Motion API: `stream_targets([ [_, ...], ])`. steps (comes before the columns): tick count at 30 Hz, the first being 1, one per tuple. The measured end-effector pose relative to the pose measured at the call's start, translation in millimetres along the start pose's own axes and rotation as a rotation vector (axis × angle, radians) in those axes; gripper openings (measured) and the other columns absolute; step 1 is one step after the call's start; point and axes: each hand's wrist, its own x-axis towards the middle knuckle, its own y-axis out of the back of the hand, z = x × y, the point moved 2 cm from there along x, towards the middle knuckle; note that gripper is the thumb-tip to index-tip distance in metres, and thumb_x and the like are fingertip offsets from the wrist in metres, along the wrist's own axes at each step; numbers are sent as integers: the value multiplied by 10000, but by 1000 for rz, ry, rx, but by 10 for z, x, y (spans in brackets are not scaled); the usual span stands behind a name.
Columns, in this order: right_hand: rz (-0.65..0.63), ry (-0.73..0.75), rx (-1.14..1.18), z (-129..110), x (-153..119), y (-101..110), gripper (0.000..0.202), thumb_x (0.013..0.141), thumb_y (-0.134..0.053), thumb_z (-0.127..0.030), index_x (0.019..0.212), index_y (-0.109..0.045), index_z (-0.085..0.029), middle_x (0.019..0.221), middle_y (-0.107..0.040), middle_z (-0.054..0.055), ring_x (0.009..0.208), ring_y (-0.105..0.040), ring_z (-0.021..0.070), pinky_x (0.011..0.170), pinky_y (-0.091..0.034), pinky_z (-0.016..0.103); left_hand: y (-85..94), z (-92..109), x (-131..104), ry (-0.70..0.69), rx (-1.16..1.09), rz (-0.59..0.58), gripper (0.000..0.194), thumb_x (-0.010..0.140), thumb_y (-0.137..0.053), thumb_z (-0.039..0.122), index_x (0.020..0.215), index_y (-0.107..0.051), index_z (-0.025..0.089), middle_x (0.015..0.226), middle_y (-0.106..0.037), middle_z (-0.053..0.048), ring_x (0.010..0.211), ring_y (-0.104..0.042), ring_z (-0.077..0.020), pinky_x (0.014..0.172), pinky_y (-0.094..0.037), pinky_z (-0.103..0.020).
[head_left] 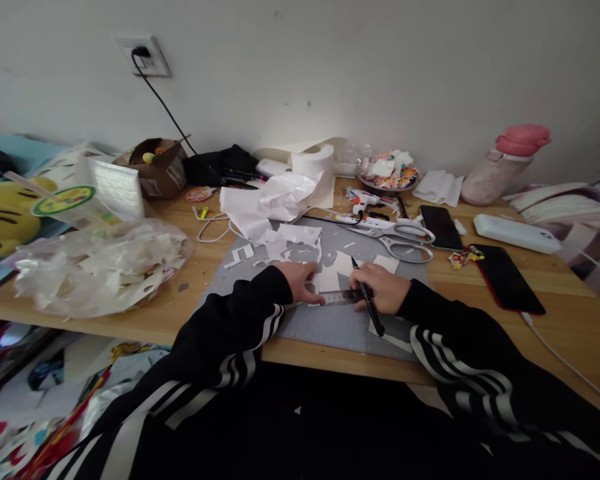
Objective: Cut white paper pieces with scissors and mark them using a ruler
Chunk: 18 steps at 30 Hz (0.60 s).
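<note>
A short clear ruler (334, 298) lies across white paper (329, 281) on the grey cutting mat (325, 331). My left hand (299, 281) is at the ruler's left end, its thumb against it and its index finger by the paper's edge. In my right hand (380, 288) is a black pen (375, 316), gripped between the fingers and slanting; these fingers also reach the ruler's right end. Cut white paper pieces lie around, one partly under my right hand. Large scissors (405, 235) with grey handles rest on the mat's far right.
Behind the mat are crumpled white sheets (275, 200), a glue gun (365, 200) and a bowl of scraps (387, 172). To the right lie phones (510, 277), a white power bank (516, 233) and a pink-lidded bottle (500, 167). A plastic bag (105, 267) and drink cup (75, 207) stand left.
</note>
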Motion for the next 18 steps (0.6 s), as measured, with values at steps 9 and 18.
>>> stream_targets([
  [9, 3, 34, 4, -72, -17, -35, 239, 609, -656, -163, 746, -465, -205, 788, -600, 43, 761, -524, 181, 755, -399, 329, -51, -78, 42, -17, -41, 59, 437, 747, -485, 608, 929, -489, 210, 674, -563, -2, 651, -549, -188, 594, -355, -281],
  [18, -1, -72, 389, 22, -35, -80, 287, 596, -572, -142, 738, -339, -232, 710, -554, -31, 603, -472, 98, 596, -399, 243, -94, -142, 65, -44, -76, 49, 378, 784, -488, 473, 1049, -422, 212, 680, -585, 10, 643, -577, -183, 601, -398, -281],
])
